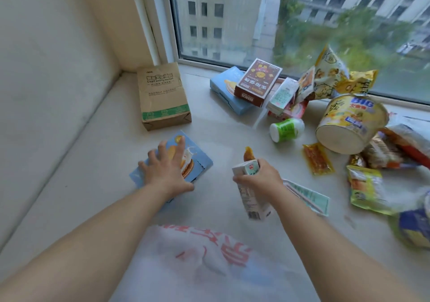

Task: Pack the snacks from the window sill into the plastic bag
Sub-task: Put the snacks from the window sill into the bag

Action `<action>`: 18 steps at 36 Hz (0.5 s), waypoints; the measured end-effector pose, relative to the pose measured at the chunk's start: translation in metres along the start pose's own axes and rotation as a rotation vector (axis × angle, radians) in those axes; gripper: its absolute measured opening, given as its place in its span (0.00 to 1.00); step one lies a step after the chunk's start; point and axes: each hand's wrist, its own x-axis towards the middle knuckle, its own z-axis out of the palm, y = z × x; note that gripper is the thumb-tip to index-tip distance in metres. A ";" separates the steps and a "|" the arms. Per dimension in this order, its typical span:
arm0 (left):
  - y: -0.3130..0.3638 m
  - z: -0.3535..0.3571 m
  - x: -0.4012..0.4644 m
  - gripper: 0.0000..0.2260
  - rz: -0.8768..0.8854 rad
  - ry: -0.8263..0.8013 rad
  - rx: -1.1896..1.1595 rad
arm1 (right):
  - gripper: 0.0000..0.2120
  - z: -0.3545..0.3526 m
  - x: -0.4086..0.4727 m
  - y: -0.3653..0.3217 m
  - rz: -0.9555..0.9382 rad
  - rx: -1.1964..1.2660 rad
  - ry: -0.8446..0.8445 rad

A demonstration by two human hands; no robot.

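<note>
A white plastic bag (197, 262) with red print lies at the near edge of the window sill (93, 185), between my forearms. My left hand (166, 169) rests with fingers spread flat on a light blue snack box (200, 160). My right hand (258, 176) is closed around a small white drink carton (252, 199), held tilted above the sill; a small orange-brown snack piece (248, 154) shows just beyond it. Further snacks lie to the right: a yellow noodle cup (349, 125) on its side, a small green-white bottle (287, 129) and an orange sachet (317, 158).
A brown cardboard box (162, 97) stands in the sill's left corner by the wall. Near the glass lie another blue box (225, 92) with a dark red box (258, 82) on it, and yellow snack bags (335, 74). More packets (367, 190) crowd the right edge.
</note>
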 end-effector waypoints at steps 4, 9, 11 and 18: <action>0.007 -0.041 -0.037 0.55 0.047 0.117 -0.130 | 0.19 -0.031 -0.056 -0.009 -0.064 0.273 0.031; 0.011 -0.097 -0.103 0.55 0.166 0.407 -0.344 | 0.19 -0.063 -0.128 -0.025 -0.241 0.403 0.099; 0.004 -0.115 -0.132 0.56 0.202 0.489 -0.492 | 0.23 -0.068 -0.156 -0.028 -0.293 0.463 0.141; -0.031 -0.103 -0.245 0.56 0.383 0.497 -0.791 | 0.16 -0.071 -0.241 -0.005 -0.432 0.721 -0.119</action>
